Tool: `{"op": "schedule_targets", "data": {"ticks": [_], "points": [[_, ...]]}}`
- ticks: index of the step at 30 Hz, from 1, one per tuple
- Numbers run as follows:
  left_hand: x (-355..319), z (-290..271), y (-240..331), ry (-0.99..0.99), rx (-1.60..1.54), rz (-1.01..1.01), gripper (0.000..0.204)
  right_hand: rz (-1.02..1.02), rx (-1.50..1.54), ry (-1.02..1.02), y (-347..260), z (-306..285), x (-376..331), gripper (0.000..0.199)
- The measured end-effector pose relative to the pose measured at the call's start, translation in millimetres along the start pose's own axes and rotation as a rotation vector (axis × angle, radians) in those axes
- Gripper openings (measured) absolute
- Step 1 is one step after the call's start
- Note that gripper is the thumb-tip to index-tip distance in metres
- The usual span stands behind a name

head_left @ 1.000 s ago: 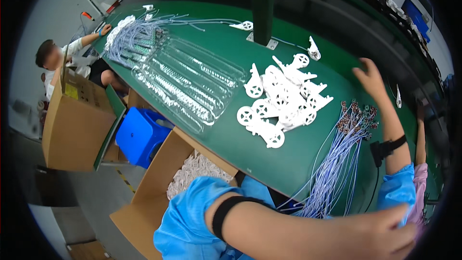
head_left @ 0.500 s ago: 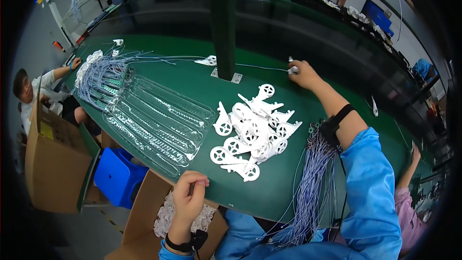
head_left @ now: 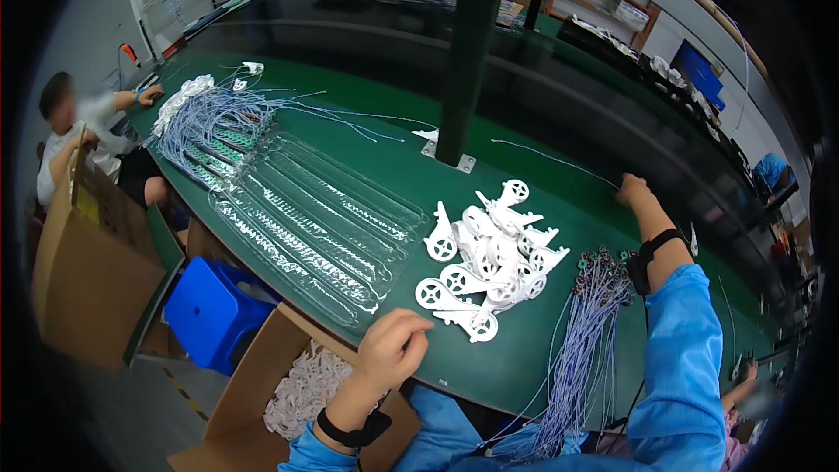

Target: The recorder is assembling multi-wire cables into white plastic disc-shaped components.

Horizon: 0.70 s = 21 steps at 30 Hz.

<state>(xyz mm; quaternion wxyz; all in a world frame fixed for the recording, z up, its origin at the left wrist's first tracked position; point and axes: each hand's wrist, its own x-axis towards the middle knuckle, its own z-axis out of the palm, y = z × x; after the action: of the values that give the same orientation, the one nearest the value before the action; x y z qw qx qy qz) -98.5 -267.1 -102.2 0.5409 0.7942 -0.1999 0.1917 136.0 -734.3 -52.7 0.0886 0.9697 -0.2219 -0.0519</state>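
Observation:
My right hand (head_left: 631, 190) is closed at the far side of the green table. A thin pale cable (head_left: 552, 158) runs from the left up to its fingers; the white plastic part at the cable's end is hidden by the hand. My left hand (head_left: 393, 348) hovers over the table's near edge, fingers curled, with nothing visible in them. Between the hands lies a heap of white plastic parts (head_left: 496, 253), each an arm with a spoked ring. Right of the heap, a bundle of blue-grey cables (head_left: 581, 350) with small dark ends hangs over the near edge.
Clear plastic trays (head_left: 315, 227) lie at the left, beside a pile of cabled white parts (head_left: 210, 122). A dark post (head_left: 468, 70) rises from the table. A carton (head_left: 249, 385) of white parts and a blue stool (head_left: 214, 310) stand below. A person (head_left: 96, 140) sits at left.
My right hand has moved to the right and nearer, drawing the cable along past the post. The view has shifted, so the table's contents appear moved. My left hand remains curled.

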Motion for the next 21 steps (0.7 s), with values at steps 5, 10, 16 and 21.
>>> {"op": "schedule_targets", "data": {"ticks": [5,10,16,21], "points": [[-1.3,2.1,-2.2,0.015,0.031,-0.018,0.014,-0.726,0.403,0.238,-99.4,-24.5,20.1,0.038],[-2.8,-1.6,-4.8,0.012,0.045,-0.036,0.016,-0.752,1.022,-0.346,-240.4,-43.5,15.3,0.028],[-4.6,-6.0,-7.9,0.009,0.063,-0.074,0.018,-0.927,1.104,-0.598,-308.8,-27.8,28.2,0.030],[-3.3,-3.6,-7.6,0.026,0.075,-0.045,0.019,-0.890,1.138,-0.568,-312.4,-21.5,35.6,0.027]]}}
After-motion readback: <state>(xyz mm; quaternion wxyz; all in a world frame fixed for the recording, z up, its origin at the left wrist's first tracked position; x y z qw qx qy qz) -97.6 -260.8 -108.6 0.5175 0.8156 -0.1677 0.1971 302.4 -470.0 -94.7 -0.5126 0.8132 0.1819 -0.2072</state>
